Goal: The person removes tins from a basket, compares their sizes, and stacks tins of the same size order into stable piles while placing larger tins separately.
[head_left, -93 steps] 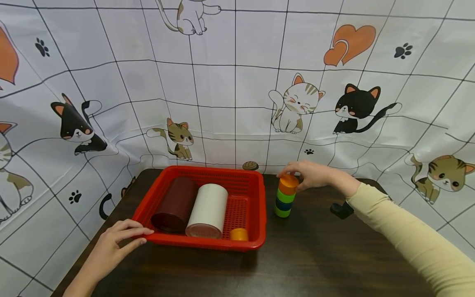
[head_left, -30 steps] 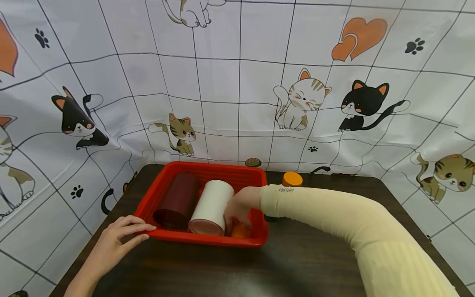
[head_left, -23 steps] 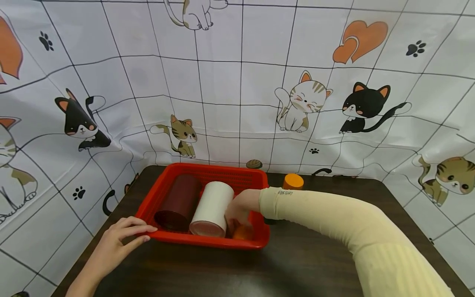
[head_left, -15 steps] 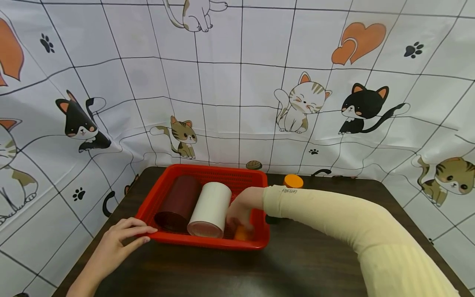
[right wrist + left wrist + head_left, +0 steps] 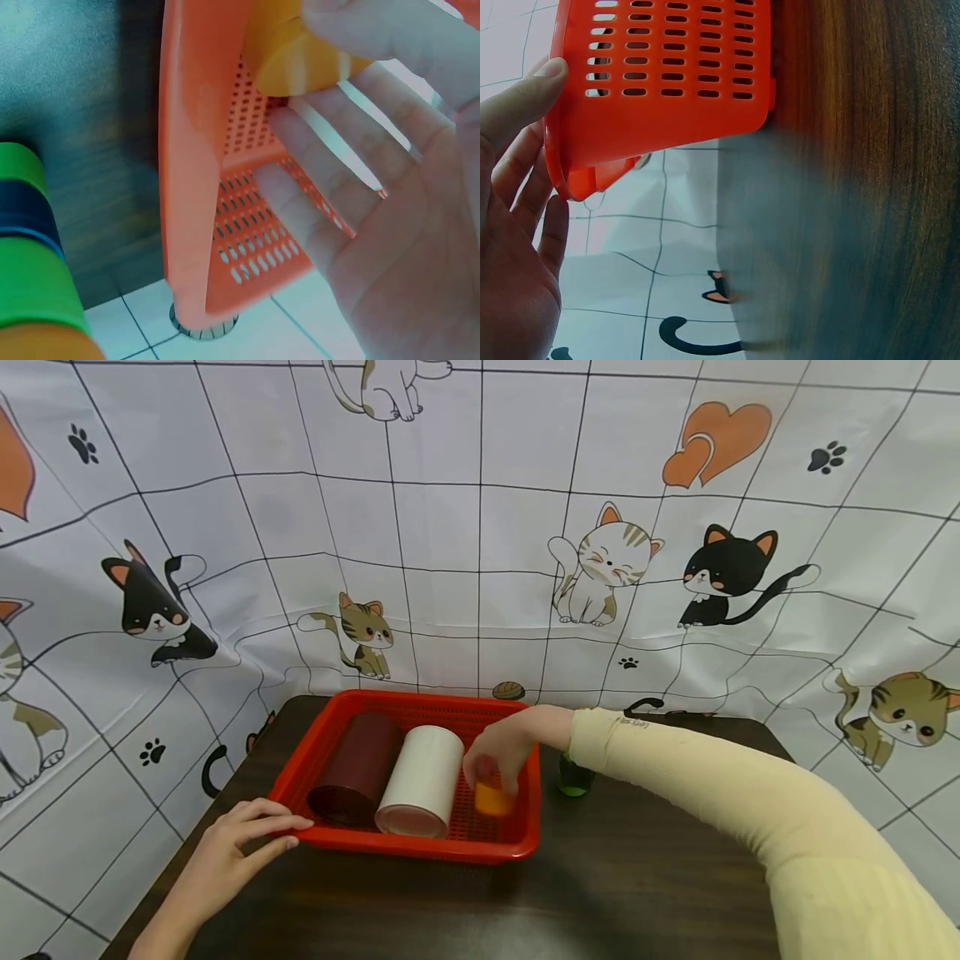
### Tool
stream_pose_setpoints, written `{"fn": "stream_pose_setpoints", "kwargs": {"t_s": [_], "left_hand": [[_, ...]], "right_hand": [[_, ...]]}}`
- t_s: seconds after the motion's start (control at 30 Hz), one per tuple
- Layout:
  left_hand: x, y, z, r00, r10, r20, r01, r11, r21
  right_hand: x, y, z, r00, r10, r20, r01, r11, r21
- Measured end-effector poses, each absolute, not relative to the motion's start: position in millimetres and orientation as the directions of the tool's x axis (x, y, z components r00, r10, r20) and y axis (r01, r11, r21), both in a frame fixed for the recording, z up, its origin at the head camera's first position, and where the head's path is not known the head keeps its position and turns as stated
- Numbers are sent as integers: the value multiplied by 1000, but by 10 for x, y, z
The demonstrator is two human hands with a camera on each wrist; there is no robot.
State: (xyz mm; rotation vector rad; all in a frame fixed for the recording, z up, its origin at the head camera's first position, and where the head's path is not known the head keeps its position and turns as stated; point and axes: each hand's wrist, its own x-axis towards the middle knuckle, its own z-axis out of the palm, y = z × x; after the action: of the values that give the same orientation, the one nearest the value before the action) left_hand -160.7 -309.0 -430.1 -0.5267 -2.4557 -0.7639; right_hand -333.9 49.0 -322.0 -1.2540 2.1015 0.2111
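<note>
My right hand (image 5: 502, 747) pinches a small orange cylinder (image 5: 493, 797) between thumb and fingers, inside the right part of a red plastic basket (image 5: 517, 852). In the right wrist view the cylinder's rounded end (image 5: 300, 64) shows, above the perforated basket wall. My left hand (image 5: 236, 852) grips the basket's near left corner; its thumb and fingers lie on either side of the rim (image 5: 553, 142) in the left wrist view. Beside the right hand's cylinder lies a white cylinder (image 5: 423, 777), and left of that a dark maroon one (image 5: 360, 768), both on their sides.
A stack of round pieces, green, blue, green and orange (image 5: 34, 277), stands on the dark wooden table (image 5: 600, 877) just right of the basket. My right sleeve hides most of it in the head view. A cat-printed white curtain (image 5: 450, 527) hangs behind the table.
My right hand went from the top of the stack into the basket, took hold of the orange cylinder there, and has just raised it and moved it toward the back. The left hand stays at the corner.
</note>
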Motion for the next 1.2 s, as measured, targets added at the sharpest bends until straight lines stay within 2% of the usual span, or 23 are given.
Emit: {"fn": "stream_pose_setpoints", "kwargs": {"t_s": [0.13,0.4,0.6,0.73,1.0,1.2], "left_hand": [[-1604,-3080,-4298,-798,205,567,496,758,424],[-1600,-3095,-4302,-784,217,581,518,746,419],[-1608,-3094,-4301,-763,224,607,543,731,412],[-1612,-3084,-4310,-770,222,598,539,729,423],[-1618,-3082,-4314,-780,215,588,520,745,417],[-1615,-3085,-4313,-779,218,588,521,746,414]], "right_hand": [[-3349,598,-3089,-365,-750,-552,-794,560,-236],[-3333,843,-2744,-395,-825,-404,-785,532,-318],[-3390,1117,-2544,-436,-855,-282,-788,514,-340],[-3426,1349,-2457,-470,-854,-223,-774,520,-361],[-3448,1762,-2358,-572,-813,-108,-769,577,-276],[-3451,1979,-2387,-607,-790,-86,-748,604,-276]]}}
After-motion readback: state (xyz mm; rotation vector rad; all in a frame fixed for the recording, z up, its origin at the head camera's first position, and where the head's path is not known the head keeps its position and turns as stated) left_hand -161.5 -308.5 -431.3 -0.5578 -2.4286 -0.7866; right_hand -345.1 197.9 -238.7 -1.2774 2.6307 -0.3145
